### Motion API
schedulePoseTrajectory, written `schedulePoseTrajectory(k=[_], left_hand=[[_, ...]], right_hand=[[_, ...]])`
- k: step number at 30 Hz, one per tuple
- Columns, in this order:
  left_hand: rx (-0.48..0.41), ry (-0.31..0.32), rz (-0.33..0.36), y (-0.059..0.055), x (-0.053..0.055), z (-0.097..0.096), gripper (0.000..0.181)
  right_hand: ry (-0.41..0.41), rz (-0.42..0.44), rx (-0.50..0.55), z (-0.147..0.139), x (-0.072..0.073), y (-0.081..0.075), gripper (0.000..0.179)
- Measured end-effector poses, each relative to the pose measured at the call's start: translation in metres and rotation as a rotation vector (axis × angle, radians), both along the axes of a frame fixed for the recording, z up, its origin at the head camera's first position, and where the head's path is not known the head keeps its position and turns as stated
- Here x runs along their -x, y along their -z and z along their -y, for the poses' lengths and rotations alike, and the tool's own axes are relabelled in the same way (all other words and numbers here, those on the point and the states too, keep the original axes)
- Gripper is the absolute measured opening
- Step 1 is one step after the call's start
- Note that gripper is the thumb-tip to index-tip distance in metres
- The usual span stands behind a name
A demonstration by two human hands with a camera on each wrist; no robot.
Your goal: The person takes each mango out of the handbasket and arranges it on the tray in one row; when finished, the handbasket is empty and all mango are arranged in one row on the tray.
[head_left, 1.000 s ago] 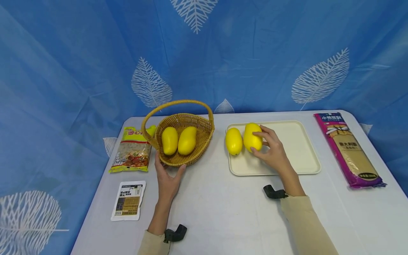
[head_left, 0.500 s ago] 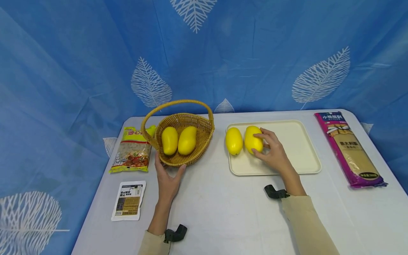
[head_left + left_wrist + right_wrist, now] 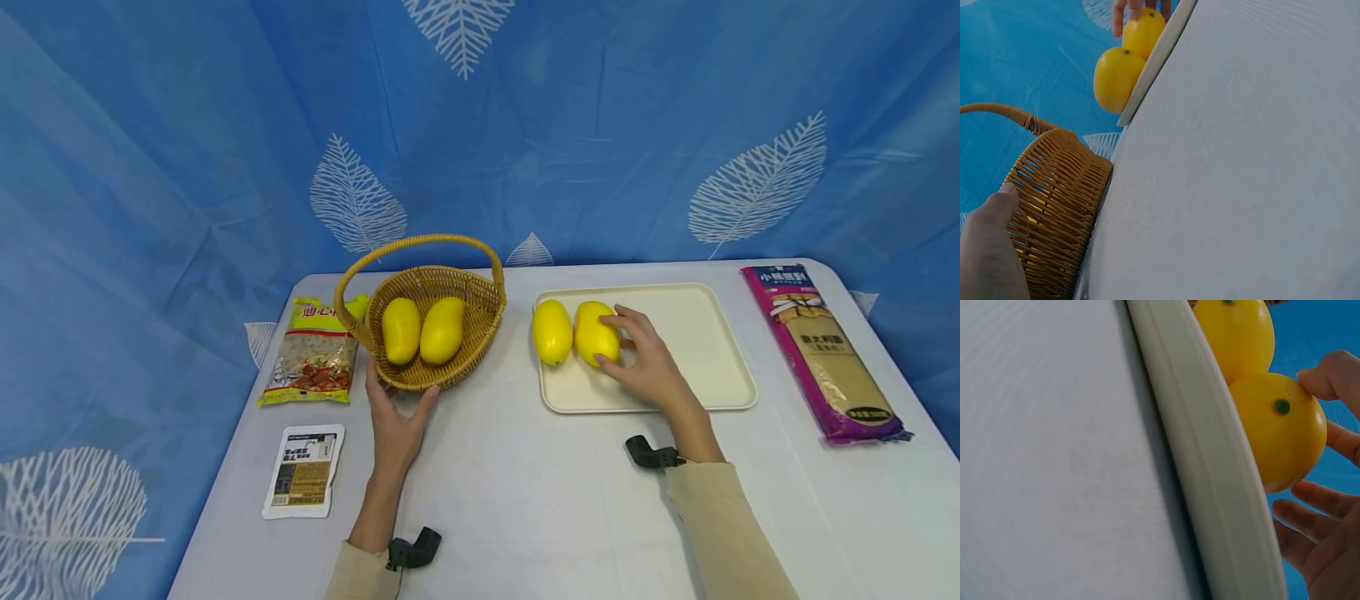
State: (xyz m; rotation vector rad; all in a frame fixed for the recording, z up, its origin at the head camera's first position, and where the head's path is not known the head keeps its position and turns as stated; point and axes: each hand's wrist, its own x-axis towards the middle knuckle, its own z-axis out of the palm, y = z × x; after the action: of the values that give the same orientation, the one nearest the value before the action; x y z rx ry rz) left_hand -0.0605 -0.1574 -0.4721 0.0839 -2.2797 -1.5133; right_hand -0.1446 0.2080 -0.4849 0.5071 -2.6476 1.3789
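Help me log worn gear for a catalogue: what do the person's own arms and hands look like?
The left sleeve and right sleeve are plain beige, ending short of the wrists. A black bent device is worn at the end of each. The left hand and right hand show no gloves.

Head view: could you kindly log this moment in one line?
left hand: holds basket; basket: two yellow fruits; tray: two fruits; right hand: touches right fruit

The left hand (image 3: 397,433) held a brown woven wicker basket (image 3: 482,327) containing two smooth yellow oval fruits (image 3: 401,332), while the right hand (image 3: 651,367) held another such fruit (image 3: 592,335) on a cream rectangular tray (image 3: 705,346).
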Motion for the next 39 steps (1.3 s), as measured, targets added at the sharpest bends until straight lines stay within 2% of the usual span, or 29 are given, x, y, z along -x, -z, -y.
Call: schedulePoseTrajectory(k=[12,18,20,27,33,39], left_hand=[[-0.003,0.000,0.020,0.000,0.000,0.001,0.098],[0.001,-0.007,0.012,0.001,-0.001,0.000,0.097],[0.000,-0.010,0.012,0.006,0.001,0.001,0.098],[0.017,-0.028,-0.001,0.039,0.011,0.012,0.105],[0.040,-0.018,-0.020,0.043,0.011,0.016,0.106],[0.045,-0.016,-0.007,0.042,0.010,0.015,0.105]], right_hand=[[0.013,-0.094,-0.036,-0.004,0.001,0.002,0.059],[0.033,-0.163,-0.074,-0.004,0.001,-0.004,0.059],[0.034,-0.192,-0.072,-0.004,0.001,-0.009,0.060],[0.003,-0.267,-0.082,0.007,-0.001,-0.038,0.065],[-0.037,-0.309,-0.085,0.025,-0.004,-0.067,0.069],[-0.110,-0.339,-0.062,0.047,-0.004,-0.082,0.069]])
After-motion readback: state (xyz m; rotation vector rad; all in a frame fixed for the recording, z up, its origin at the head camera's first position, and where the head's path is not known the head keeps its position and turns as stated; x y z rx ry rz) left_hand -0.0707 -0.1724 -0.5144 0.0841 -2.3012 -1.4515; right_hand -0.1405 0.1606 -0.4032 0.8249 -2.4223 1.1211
